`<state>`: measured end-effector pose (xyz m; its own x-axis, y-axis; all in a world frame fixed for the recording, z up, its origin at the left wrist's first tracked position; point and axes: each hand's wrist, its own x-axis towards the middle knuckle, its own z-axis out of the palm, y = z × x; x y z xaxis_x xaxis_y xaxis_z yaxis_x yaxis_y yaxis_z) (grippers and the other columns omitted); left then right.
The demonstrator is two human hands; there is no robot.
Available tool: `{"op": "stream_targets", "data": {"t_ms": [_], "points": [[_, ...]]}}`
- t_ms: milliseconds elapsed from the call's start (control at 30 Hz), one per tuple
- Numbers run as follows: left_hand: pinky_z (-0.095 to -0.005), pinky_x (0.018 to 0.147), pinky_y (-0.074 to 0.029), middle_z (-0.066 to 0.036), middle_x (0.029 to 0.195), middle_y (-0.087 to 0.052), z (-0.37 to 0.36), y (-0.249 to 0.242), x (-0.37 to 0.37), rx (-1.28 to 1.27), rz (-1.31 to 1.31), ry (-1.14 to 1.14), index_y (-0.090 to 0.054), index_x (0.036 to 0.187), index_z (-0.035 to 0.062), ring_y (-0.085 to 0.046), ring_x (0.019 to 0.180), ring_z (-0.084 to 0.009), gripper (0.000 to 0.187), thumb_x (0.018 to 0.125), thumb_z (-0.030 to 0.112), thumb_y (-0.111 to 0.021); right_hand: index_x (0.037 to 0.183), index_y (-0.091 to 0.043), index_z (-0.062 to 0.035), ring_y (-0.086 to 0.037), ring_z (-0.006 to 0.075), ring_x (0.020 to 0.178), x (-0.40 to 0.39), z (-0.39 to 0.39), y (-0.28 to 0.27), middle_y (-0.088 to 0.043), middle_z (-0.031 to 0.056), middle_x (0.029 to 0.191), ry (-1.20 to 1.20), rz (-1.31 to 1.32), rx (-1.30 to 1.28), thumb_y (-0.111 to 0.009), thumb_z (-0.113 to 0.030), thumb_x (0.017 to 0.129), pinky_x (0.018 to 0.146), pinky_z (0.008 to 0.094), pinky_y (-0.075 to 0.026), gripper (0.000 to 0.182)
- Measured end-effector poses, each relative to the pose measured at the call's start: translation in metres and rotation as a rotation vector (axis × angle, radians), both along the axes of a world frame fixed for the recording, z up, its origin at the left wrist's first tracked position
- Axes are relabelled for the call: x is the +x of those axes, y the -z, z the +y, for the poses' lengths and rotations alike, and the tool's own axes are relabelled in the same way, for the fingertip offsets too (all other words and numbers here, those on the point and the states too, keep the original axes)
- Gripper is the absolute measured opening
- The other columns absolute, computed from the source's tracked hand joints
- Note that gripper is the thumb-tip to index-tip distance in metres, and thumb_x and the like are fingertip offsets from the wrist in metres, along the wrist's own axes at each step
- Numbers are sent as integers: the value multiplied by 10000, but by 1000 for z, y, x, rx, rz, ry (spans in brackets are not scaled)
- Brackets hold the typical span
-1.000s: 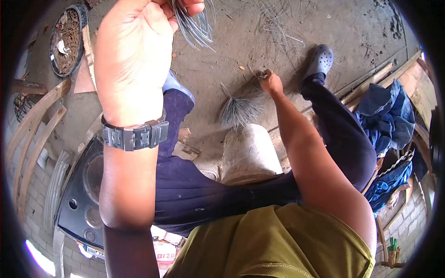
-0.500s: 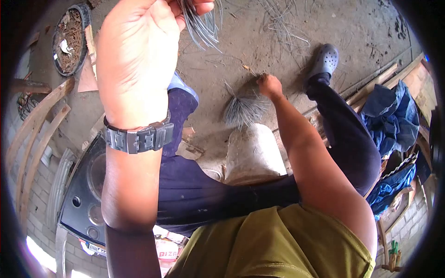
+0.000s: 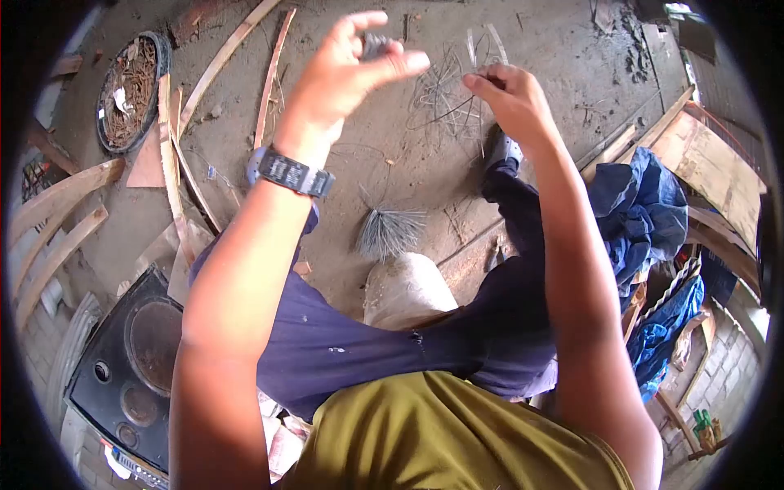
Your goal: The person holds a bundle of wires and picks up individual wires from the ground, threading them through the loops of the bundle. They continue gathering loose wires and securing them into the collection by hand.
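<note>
My left hand, with a watch on its wrist, is raised over the floor and curled around a bundle of grey wires, seen nearly end-on. Its thumb and index finger stretch out past the bundle. To the right, my right hand pinches thumb against fingers on what looks like thin wire. Two pale, blurred strips show just beyond its fingertips. Loose tangled wires lie on the floor between the hands. Lower down, a fanned bundle of cut wires rests against a whitish rounded block between my legs.
At the upper left stands an oval tub of rusty pieces, with wooden strips nearby. A black speaker box is at lower left. Blue cloth and boards lie on the right. Pliers rest by my leg.
My right hand has risen from the floor beside the fanned bundle to the upper middle. My left hand now appears farther from the camera, still with wires. The view has shifted.
</note>
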<state>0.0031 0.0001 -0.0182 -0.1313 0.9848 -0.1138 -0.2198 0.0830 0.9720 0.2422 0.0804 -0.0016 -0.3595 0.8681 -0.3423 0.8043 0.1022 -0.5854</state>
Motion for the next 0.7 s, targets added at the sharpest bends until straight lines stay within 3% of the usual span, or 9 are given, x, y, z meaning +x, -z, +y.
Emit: {"op": "stream_targets", "data": {"t_ms": [67,167,267,533,700], "points": [[-311,984,-505,-83,1059,-672,-5,2,16,-36,-12,48,-428,1449,6,-654,999,-155,742,835,105,-833,1038,-726,26,-579,146,675,2,-12,-30,-641,75,723,197,257,-107,-746,-377,878,640,341,-464,434],[-317,982,-503,-82,1069,-675,-10,-13,31,-114,-88,138,-409,1480,22,-649,1027,-157,758,843,89,-816,993,-722,46,-519,93,669,-5,-20,-53,-599,56,693,193,388,-88,-748,-349,872,610,310,-436,413],[-299,904,-497,-62,989,-688,-3,-20,34,-80,-261,149,-449,1469,34,-655,942,-152,656,877,57,-730,956,-726,52,-535,102,647,-9,-15,-50,-606,63,669,130,356,-32,-757,-326,865,608,313,-455,390],[-243,794,-476,-12,894,-658,24,-22,30,-30,-214,126,-530,1412,41,-606,798,-107,556,891,86,-718,881,-705,14,-553,95,638,-7,4,-44,-638,35,695,209,453,41,-812,-341,824,617,283,-468,375],[-201,614,-350,69,721,-531,28,-20,29,-90,-232,116,-576,1357,43,-458,654,-42,476,903,97,-708,896,-699,10,-554,74,666,5,17,-39,-650,30,730,274,485,111,-782,-287,864,622,258,-461,310]]}}
